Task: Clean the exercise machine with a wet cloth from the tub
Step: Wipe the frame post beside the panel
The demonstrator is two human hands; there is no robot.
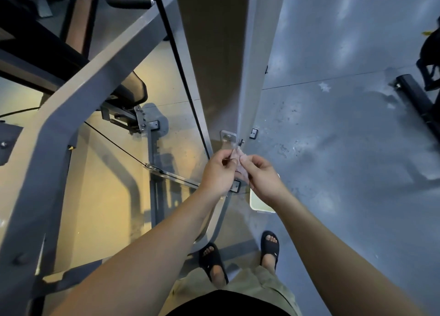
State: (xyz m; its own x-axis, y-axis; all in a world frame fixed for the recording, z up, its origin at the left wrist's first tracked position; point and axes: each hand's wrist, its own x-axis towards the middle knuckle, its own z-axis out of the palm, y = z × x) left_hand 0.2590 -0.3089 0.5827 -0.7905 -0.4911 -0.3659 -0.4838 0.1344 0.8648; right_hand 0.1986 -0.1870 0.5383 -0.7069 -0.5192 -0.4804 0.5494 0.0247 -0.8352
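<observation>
I look straight down a grey exercise machine [78,106] with thick steel beams, a black cable and a tall shroud panel [214,66]. My left hand [217,173] and my right hand [263,176] are raised together in front of the panel's base. Both pinch a small pale pinkish cloth [239,163] between their fingertips. The cloth is mostly hidden by the fingers. A pale tub [258,202] sits on the floor just below my right wrist, partly hidden by my arm.
A black padded seat [133,89] and bolted floor brackets [254,133] lie to the left and ahead. My sandalled feet [269,246] stand on the grey floor by the machine's base. A black frame of another machine [419,101] lies at the right edge.
</observation>
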